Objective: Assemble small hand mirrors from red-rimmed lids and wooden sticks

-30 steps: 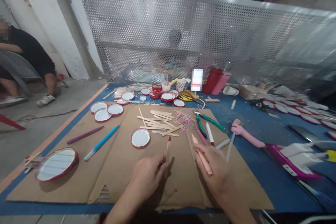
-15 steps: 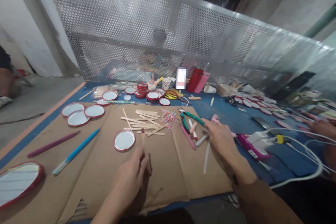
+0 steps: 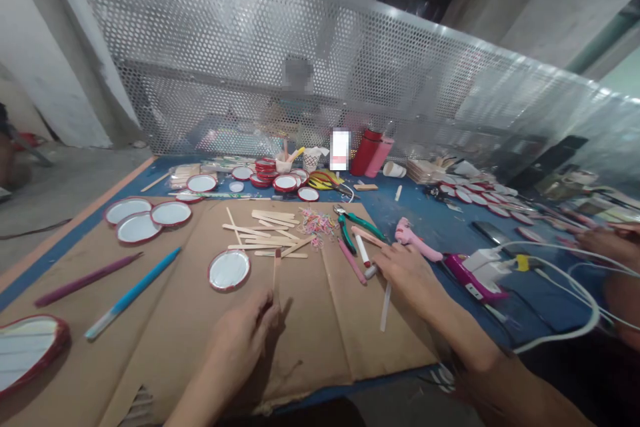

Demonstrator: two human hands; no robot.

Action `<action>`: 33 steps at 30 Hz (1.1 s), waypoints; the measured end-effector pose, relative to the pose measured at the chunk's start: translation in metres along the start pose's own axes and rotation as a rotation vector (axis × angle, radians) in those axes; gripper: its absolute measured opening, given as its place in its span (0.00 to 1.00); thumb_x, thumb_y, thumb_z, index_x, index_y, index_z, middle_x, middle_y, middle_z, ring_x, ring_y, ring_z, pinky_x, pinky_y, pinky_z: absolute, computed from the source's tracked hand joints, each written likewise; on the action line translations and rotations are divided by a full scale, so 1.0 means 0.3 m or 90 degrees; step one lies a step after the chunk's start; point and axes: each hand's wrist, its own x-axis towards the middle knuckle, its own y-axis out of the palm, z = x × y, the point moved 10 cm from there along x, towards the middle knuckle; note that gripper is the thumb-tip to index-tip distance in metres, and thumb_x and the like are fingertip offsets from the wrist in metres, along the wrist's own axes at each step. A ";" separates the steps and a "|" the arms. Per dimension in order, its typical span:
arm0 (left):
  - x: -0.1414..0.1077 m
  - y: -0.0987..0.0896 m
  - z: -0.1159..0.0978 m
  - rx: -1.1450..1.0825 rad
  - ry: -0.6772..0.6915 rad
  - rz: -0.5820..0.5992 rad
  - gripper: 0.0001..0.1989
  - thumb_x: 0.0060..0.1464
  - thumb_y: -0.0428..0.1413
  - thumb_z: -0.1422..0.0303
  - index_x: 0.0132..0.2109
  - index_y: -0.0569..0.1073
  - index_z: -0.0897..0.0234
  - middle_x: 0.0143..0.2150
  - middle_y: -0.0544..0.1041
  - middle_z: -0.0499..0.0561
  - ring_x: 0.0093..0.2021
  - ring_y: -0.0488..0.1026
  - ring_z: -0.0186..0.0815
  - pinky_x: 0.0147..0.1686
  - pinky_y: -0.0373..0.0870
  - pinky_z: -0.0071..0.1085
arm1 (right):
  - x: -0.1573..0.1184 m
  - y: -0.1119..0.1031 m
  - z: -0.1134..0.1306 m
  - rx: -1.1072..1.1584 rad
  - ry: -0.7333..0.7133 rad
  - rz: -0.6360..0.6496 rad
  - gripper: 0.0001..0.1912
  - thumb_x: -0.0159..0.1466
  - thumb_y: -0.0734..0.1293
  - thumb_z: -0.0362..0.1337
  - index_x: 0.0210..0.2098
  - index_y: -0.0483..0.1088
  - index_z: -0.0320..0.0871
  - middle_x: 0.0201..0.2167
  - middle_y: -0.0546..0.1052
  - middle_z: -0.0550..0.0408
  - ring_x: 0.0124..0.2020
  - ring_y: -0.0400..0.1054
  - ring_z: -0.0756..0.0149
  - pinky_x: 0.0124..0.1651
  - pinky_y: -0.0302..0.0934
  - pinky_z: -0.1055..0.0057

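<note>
My left hand (image 3: 253, 323) pinches the lower end of a thin wooden stick (image 3: 277, 272) whose upper tip is dark reddish, upright over the cardboard (image 3: 305, 327). A round white lid with a red rim (image 3: 229, 270) lies just beyond it. My right hand (image 3: 400, 267) is closed at the fingertips on a peach-coloured pen (image 3: 367, 236). Under and beside it are a grey marker (image 3: 371, 271), a white marker with a red cap (image 3: 361, 250), a pink marker (image 3: 353, 262) and green-handled pliers (image 3: 346, 233). A clear glue stick (image 3: 386, 307) lies below my right fingers.
Wooden sticks (image 3: 260, 240) and colourful rubber bands (image 3: 317, 223) lie mid-cardboard. A pink glue gun (image 3: 417, 240), purple power strip (image 3: 473, 278) and white cables are at the right. Another person's hand (image 3: 607, 243) is at the far right. Blue pen (image 3: 134, 293) at left.
My right hand has moved from the pliers' handle toward me and grips the peach-coloured pen, uncovering the glue gun. My left hand still holds the stick. The view has shifted slightly.
</note>
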 end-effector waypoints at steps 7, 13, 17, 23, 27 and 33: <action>0.003 -0.014 -0.018 0.028 0.028 -0.020 0.13 0.60 0.42 0.62 0.31 0.65 0.61 0.30 0.74 0.51 0.32 0.69 0.36 0.32 0.59 0.28 | 0.021 -0.048 0.033 0.011 -0.070 -0.063 0.13 0.64 0.58 0.24 0.33 0.70 0.43 0.31 0.76 0.51 0.35 0.67 0.61 0.37 0.48 0.65; 0.004 -0.008 -0.028 0.060 0.010 0.001 0.14 0.61 0.43 0.65 0.30 0.68 0.62 0.29 0.75 0.50 0.30 0.69 0.35 0.31 0.58 0.26 | -0.017 -0.204 0.002 0.180 0.060 -0.225 0.07 0.63 0.59 0.35 0.31 0.68 0.44 0.22 0.73 0.55 0.24 0.67 0.64 0.29 0.53 0.67; -0.001 -0.009 -0.046 0.086 -0.011 0.014 0.12 0.61 0.46 0.68 0.31 0.71 0.62 0.31 0.77 0.51 0.32 0.72 0.34 0.31 0.58 0.26 | -0.061 -0.308 0.099 0.450 0.187 -0.373 0.07 0.64 0.62 0.40 0.35 0.70 0.46 0.28 0.78 0.56 0.25 0.71 0.66 0.29 0.63 0.70; 0.001 -0.018 -0.049 0.122 0.010 -0.018 0.12 0.62 0.48 0.66 0.33 0.73 0.62 0.29 0.77 0.50 0.29 0.71 0.33 0.28 0.54 0.26 | -0.058 -0.284 0.360 0.775 0.263 -0.418 0.03 0.62 0.67 0.37 0.36 0.70 0.45 0.26 0.76 0.58 0.23 0.71 0.69 0.27 0.66 0.75; -0.004 -0.018 -0.051 0.132 0.021 -0.025 0.12 0.62 0.48 0.65 0.34 0.73 0.62 0.29 0.76 0.50 0.28 0.69 0.33 0.26 0.52 0.27 | -0.078 -0.223 0.400 0.776 0.337 -0.455 0.04 0.63 0.67 0.38 0.35 0.70 0.44 0.24 0.76 0.58 0.20 0.70 0.71 0.24 0.64 0.76; -0.007 -0.011 -0.054 0.139 0.006 0.004 0.10 0.61 0.49 0.65 0.34 0.73 0.61 0.28 0.76 0.49 0.28 0.69 0.33 0.26 0.50 0.26 | -0.076 -0.190 0.391 0.748 0.372 -0.383 0.10 0.65 0.66 0.43 0.42 0.72 0.44 0.29 0.80 0.54 0.29 0.76 0.64 0.34 0.70 0.70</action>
